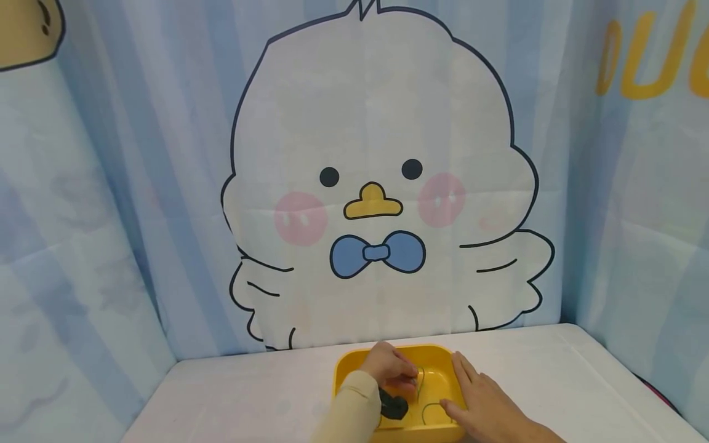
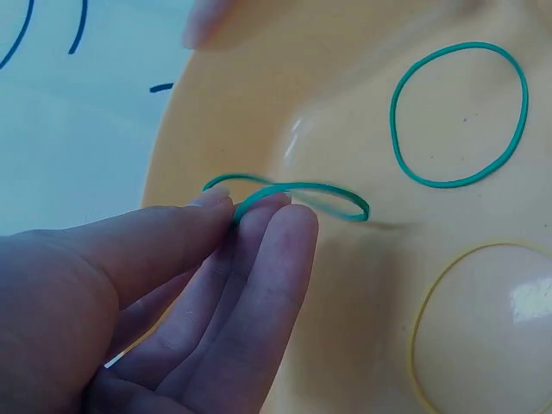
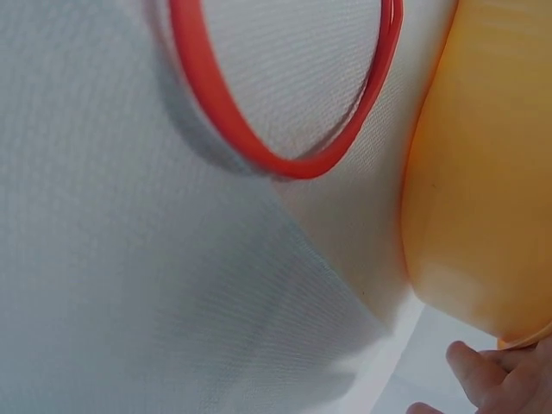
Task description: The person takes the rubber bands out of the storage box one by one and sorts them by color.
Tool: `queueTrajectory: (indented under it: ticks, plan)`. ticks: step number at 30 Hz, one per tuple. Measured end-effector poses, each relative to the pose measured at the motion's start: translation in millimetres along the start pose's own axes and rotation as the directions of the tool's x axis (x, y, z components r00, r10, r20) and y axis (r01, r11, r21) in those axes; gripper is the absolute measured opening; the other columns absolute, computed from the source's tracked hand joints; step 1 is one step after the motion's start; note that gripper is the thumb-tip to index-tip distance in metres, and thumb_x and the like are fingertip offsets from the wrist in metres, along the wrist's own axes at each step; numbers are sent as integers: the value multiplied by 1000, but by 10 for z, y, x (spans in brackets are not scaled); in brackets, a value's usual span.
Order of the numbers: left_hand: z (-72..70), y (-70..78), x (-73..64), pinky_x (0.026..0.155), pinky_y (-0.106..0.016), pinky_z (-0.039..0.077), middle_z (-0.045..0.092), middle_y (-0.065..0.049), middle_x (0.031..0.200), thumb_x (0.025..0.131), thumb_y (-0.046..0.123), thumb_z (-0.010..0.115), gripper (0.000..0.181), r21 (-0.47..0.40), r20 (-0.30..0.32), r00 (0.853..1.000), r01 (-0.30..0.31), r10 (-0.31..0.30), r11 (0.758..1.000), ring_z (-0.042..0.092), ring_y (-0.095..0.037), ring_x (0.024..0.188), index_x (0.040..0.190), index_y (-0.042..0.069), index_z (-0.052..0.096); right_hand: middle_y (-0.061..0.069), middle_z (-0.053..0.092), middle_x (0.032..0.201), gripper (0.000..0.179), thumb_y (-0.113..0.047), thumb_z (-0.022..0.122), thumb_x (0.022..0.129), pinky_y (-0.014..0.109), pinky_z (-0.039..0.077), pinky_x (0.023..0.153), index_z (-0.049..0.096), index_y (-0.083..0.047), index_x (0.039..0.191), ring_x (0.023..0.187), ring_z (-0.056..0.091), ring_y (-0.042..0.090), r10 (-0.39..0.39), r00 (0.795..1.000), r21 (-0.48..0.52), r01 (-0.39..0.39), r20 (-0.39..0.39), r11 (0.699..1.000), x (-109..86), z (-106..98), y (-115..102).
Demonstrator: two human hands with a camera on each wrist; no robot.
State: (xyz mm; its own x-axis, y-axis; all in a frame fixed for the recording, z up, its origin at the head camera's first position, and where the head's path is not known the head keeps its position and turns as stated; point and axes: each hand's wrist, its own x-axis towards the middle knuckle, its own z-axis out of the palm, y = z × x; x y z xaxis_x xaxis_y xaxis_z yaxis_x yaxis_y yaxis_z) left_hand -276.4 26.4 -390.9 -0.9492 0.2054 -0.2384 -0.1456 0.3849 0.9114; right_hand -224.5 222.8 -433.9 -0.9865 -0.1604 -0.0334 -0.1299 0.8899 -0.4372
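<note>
My left hand [image 1: 390,367] reaches over a yellow plastic tray [image 1: 440,376] and pinches a green rubber band [image 2: 332,188] between thumb and fingertips. The band's loop sticks out beyond the fingers, twisted a little. Lying on the tray floor are a second green rubber band [image 2: 460,183] and a yellow rubber band [image 2: 417,332], partly cut off by the frame. My right hand [image 1: 484,397] lies along the tray's right side with fingers extended, touching its rim. In the right wrist view only some of its fingers [image 3: 474,371] show, by the tray's edge.
A red rubber band [image 3: 297,168] shows against white cloth outside the tray in the right wrist view. White cloth covers the table [image 1: 249,394]. Behind it hangs a striped curtain [image 1: 188,184] with a cartoon duck; more curtains stand at both sides.
</note>
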Motion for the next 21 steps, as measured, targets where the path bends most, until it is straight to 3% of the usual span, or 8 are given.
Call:
queueTrajectory:
  ticks: [12,21]
  plan:
    - [-223,-3,42,65,-28,61,74,-10,79,86,3,73,7,-69,65,998,4,1,998,74,-18,70,91,-1,74,25,25,161,97,-57,60,90,65,37,108,22,6,154,121,53,35,-11,1000,14,11,-5,1000,1,2,-1]
    - [-392,-48,-32,68,-27,61,75,-12,87,89,8,72,15,-114,134,991,-8,23,993,74,-15,71,100,-1,74,26,24,160,97,-56,60,91,66,37,108,21,7,153,122,53,36,-24,1000,27,24,-2,999,0,10,6]
